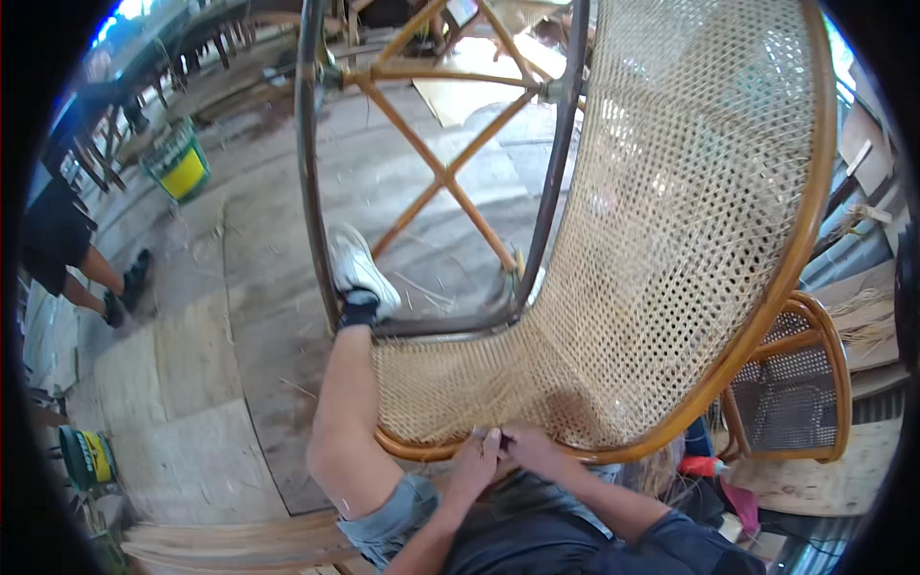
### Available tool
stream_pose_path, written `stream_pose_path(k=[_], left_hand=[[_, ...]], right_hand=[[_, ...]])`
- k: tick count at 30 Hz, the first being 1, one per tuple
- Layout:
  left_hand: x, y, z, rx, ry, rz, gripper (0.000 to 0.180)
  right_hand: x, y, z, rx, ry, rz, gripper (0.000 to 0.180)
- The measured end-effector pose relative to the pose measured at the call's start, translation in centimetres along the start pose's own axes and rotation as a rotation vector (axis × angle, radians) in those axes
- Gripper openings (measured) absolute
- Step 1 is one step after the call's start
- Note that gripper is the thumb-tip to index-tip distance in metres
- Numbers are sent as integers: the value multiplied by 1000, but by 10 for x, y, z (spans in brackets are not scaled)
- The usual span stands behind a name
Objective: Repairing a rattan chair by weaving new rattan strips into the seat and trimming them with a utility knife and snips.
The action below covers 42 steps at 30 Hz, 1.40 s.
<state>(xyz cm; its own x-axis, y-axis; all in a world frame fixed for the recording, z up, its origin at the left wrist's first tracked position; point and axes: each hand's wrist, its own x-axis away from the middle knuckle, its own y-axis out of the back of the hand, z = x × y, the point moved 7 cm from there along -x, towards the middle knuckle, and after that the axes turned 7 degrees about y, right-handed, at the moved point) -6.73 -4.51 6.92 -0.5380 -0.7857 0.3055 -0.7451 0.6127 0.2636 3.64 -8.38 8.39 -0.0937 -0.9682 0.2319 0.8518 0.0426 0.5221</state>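
- Left hand point(476, 467) low at 6 o'clock, fingers curled together and pinched on the cane webbing point(661, 249) right at the lower rim of the rattan frame point(810, 220); whether anything small sits inside the pinch, cannot tell.
- Right hand point(537, 448) just beside it, touching, fingers likewise bent and pressed onto the same frayed edge of weave; grip closed, not spread.
- Cane webbing filling the large curved chair frame, sweeping from the hands up toward 1 o'clock; loose pale strands hanging ragged at its lower edge near the hands.
- Dark metal stand point(309, 172) rising from 7 o'clock to 12 o'clock, paired with a second bent bar at centre; orange crossed bamboo braces point(443, 177) between them at 12 o'clock.
- Own bare leg stretched forward toward 10 o'clock of the hands, white sneaker point(359, 268) with dark sock resting against the stand's lower bar.
- Smaller rattan chair point(795, 383) with dark mesh panel at 3 o'clock, well apart from the hands.
- Green tub with yellow label band point(180, 165) at 10 o'clock on the concrete floor; another green-and-yellow can point(88, 456) at 8 o'clock near the rim.
- Another person's legs in dark shorts and dark shoes point(96, 278) at 9 o'clock.
- Pink and red scraps point(714, 474) at 4 o'clock beside the right forearm.
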Motion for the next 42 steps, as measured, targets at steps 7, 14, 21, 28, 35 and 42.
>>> stream_pose_path(k=[7, 14, 21, 28, 35, 42], left_hand=[[5, -5, 36, 408, 278, -36, 49], [2, -12, 30, 609, 412, 14, 46], [-1, 6, 43, 755, 418, -44, 53], [-4, 3, 43, 728, 376, 3, 46], [-10, 0, 47, 721, 380, 29, 34], [-11, -1, 45, 700, 388, 75, 34]], right_hand=[[-6, -16, 3, -12, 68, -11, 17], [-16, -6, -8, -136, 179, -8, 20], [-28, -5, -40, 600, 316, 13, 25], [-34, -10, -50, 498, 376, 74, 24], [-39, 20, -45, 127, 188, -113, 20], [-51, 27, -77, -143, 68, -223, 17]])
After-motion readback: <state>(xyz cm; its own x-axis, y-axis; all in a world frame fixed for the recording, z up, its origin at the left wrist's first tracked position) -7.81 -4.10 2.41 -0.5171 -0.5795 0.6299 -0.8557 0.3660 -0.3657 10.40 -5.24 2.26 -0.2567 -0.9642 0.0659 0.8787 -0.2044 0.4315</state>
